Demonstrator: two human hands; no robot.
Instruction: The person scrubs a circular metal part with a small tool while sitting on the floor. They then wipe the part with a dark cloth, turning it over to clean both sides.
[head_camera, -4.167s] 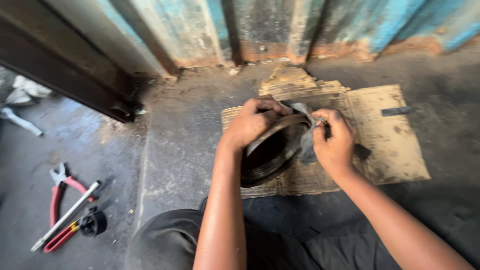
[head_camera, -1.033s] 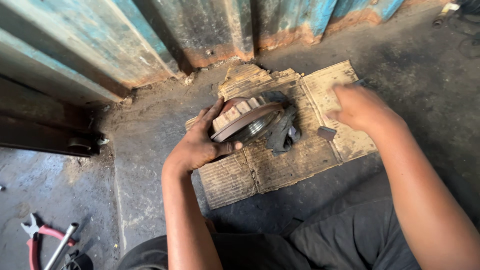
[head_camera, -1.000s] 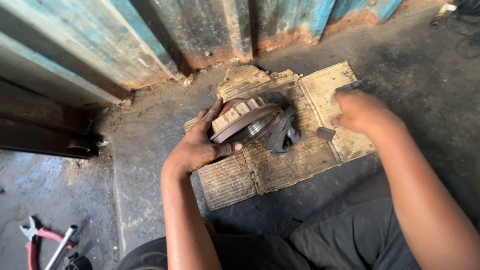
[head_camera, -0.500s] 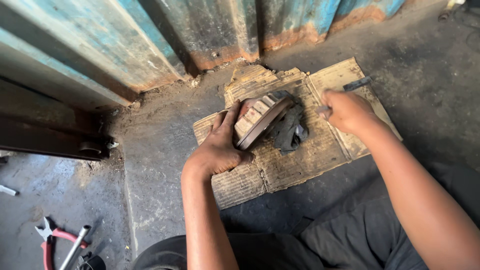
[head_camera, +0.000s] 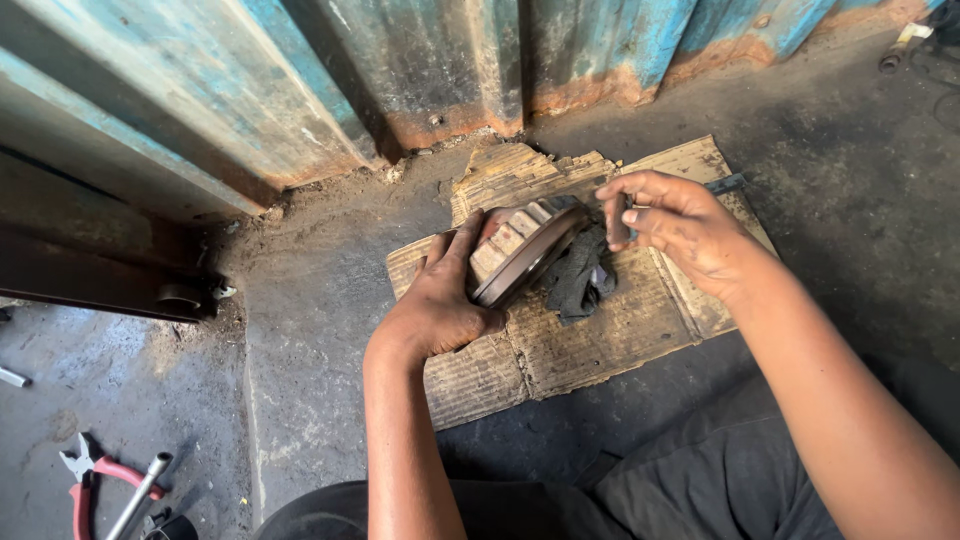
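My left hand (head_camera: 440, 305) grips a round, rusty finned metal drum (head_camera: 525, 245) by its near rim and holds it tilted on edge over a torn sheet of cardboard (head_camera: 600, 345). A dark crumpled rag (head_camera: 580, 280) lies under the drum's right side. Just right of the drum's upper rim hovers my right hand (head_camera: 680, 225), its fingers curled and pinching a small dark piece (head_camera: 622, 215). I cannot tell what that piece is.
A corrugated blue, rusty metal wall (head_camera: 400, 70) runs along the back, with a dark steel beam (head_camera: 90, 280) at left. Red-handled pliers (head_camera: 85, 475) and a metal rod tool (head_camera: 140, 490) lie at the lower left. A dark tool (head_camera: 725, 183) rests on the cardboard's far right edge.
My right hand has come in from the cardboard's right side toward the drum, now lifted with a small piece pinched. My left hand has tipped the drum more steeply on edge.
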